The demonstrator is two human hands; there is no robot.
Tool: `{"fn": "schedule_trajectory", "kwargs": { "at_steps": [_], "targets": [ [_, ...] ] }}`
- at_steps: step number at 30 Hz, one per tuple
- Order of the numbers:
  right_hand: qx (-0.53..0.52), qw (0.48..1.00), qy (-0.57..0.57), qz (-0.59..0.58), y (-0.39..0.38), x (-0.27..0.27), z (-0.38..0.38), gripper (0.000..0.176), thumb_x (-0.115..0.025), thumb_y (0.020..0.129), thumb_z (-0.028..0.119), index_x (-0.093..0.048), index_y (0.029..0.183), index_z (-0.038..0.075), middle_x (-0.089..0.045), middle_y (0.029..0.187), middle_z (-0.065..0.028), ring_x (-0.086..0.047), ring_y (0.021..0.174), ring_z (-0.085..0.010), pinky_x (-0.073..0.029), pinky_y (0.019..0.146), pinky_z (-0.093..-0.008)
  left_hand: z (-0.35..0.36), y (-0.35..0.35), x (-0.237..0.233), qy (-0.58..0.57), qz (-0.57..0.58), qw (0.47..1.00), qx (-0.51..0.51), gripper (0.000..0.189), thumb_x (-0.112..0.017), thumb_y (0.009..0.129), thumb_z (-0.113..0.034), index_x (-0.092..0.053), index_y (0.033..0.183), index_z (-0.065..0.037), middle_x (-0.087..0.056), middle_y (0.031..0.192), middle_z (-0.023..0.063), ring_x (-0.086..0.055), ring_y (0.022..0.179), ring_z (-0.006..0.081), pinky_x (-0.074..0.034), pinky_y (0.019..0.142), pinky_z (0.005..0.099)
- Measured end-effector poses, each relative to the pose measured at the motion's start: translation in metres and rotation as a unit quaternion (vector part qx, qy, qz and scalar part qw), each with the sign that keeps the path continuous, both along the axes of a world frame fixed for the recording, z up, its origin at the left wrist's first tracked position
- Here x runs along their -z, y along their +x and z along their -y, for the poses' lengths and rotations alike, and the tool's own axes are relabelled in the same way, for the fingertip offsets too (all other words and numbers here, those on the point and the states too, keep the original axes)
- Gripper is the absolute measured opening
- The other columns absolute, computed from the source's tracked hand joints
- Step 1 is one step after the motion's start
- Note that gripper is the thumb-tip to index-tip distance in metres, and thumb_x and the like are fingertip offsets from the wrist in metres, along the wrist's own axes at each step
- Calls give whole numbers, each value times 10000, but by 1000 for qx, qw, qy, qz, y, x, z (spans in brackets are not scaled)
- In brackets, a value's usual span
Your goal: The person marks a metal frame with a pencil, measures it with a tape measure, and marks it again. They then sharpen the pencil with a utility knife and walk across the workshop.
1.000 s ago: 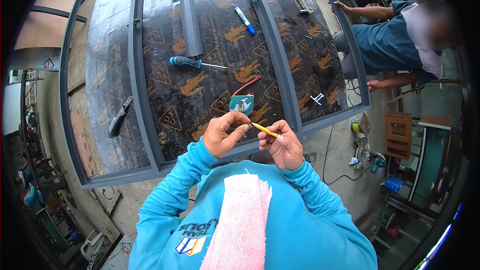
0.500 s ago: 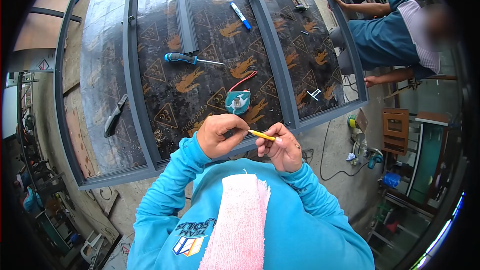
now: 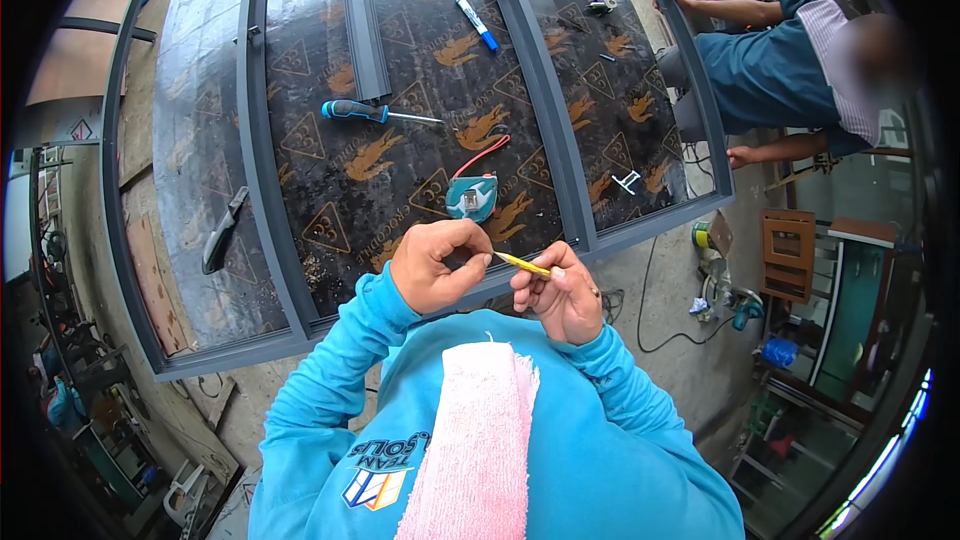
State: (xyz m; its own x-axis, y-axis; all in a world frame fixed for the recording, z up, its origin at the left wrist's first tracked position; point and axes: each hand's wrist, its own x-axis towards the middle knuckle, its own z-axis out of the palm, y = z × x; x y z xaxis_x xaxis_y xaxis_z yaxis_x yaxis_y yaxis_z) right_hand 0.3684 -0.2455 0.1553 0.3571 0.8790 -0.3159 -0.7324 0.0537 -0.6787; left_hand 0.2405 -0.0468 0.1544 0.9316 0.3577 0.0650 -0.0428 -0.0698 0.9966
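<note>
**Two hands, one pencil, all the action at the tip**

Here is the person at the near edge of the workbench [image 3: 400, 170], both hands raised just above the grey frame [image 3: 545, 110]. The yellow pencil [image 3: 524, 263] lies almost level between them, in the air over the frame's front rail and touching nothing else. The right hand [image 3: 565, 290] has it pinched at the back end, thumb on top and fingers curled under. The left hand [image 3: 435, 265] is closed at the other end, thumb and forefinger pressed together on the point. Whether a small blade sits inside those fingers cannot be told from here.

It looks like fine work on the point, and steadiness would be what makes it go well. The right hand should hold the shaft without rolling it. The left should use short, light strokes away from the body and away from the fingertips. Elbows tucked against the chest would help, and so would keeping the work over the bench.

The teal tape measure [image 3: 472, 197] sits just beyond the hands, with the blue-handled screwdriver [image 3: 375, 113] and the marker [image 3: 476, 22] farther up the board. A co-worker's hand [image 3: 742, 156] rests at the frame's far corner, well apart.
</note>
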Motion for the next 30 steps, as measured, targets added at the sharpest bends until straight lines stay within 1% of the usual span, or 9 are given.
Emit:
{"fn": "schedule_trajectory", "kwargs": {
  "at_steps": [5, 8, 14, 17, 20, 23, 25, 28, 30],
  "targets": [
    [1, 1000, 17, -11, 0, 0, -5, 207, -412, 977, 183, -456, 1127, 49, -638, 1044, -205, -660, 904, -231, -561, 833, -382, 5, 0, 3, -11, 0, 999, -33, 113, -699, 822, -46, -616, 870, 14, -667, 773, 76, -639, 670, 116, -507, 597, 254],
    [8, 999, 25, -23, -5, -1, -8, 213, -405, 981, 184, -450, 1140, 49, -629, 1075, -214, -657, 936, -238, -554, 857, -389, 8, 1, 5, -15, 14, 998, -61, 143, -714, 814, -92, -606, 855, -7, -656, 728, 88, -663, 655, 166, -522, 593, 283],
    [17, 998, 35, -51, -11, -1, -12, 223, -392, 988, 185, -447, 1154, 47, -620, 1116, -227, -657, 975, -252, -547, 887, -403, 6, 0, 5, 14, 25, 996, -79, 137, -712, 800, -79, -603, 846, -9, -637, 708, 88, -636, 614, 157, -510, 568, 288],
    [17, 998, 33, -49, -12, -1, -13, 222, -394, 989, 186, -448, 1155, 48, -619, 1119, -229, -658, 975, -253, -549, 886, -405, 3, 1, 8, 27, 40, 997, -67, 139, -704, 793, -73, -586, 827, -9, -610, 677, 79, -609, 589, 152, -487, 542, 293],
    [-6, 998, 40, -48, -8, 0, -12, 218, -398, 989, 187, -455, 1147, 47, -622, 1112, -226, -660, 968, -254, -552, 879, -403, -5, 0, 9, 12, 49, 998, -20, 123, -688, 802, -37, -568, 810, -10, -576, 671, 32, -545, 593, 96, -440, 529, 257],
    [-41, 996, 47, -70, -1, 3, -12, 215, -405, 989, 188, -469, 1135, 44, -628, 1094, -221, -664, 954, -253, -562, 861, -391, -15, -2, 14, -29, 51, 997, 57, 113, -665, 799, -36, -554, 804, -19, -547, 657, 21, -511, 585, 98, -414, 516, 268],
    [-45, 994, 40, -90, 0, 2, -12, 215, -412, 988, 186, -479, 1132, 41, -633, 1079, -218, -667, 942, -251, -570, 849, -381, -16, -1, 15, -21, 65, 997, 47, 113, -653, 806, -43, -544, 805, -16, -526, 634, 26, -497, 553, 96, -402, 495, 275],
    [70, 989, 26, -131, 0, 4, -13, 217, -419, 989, 184, -484, 1139, 41, -635, 1070, -215, -671, 924, -246, -578, 842, -369, -23, -5, 13, -28, 25, 999, 17, 110, -648, 798, -42, -541, 790, -22, -531, 648, 17, -493, 580, 102, -410, 523, 287],
    [67, 987, 43, -142, 5, 6, -11, 218, -422, 991, 184, -482, 1145, 42, -632, 1079, -210, -668, 935, -242, -578, 851, -367, -23, -5, 12, -8, 29, 1000, 7, 120, -665, 810, -47, -549, 804, -18, -566, 679, 32, -525, 595, 109, -430, 540, 280]
  ]
}}
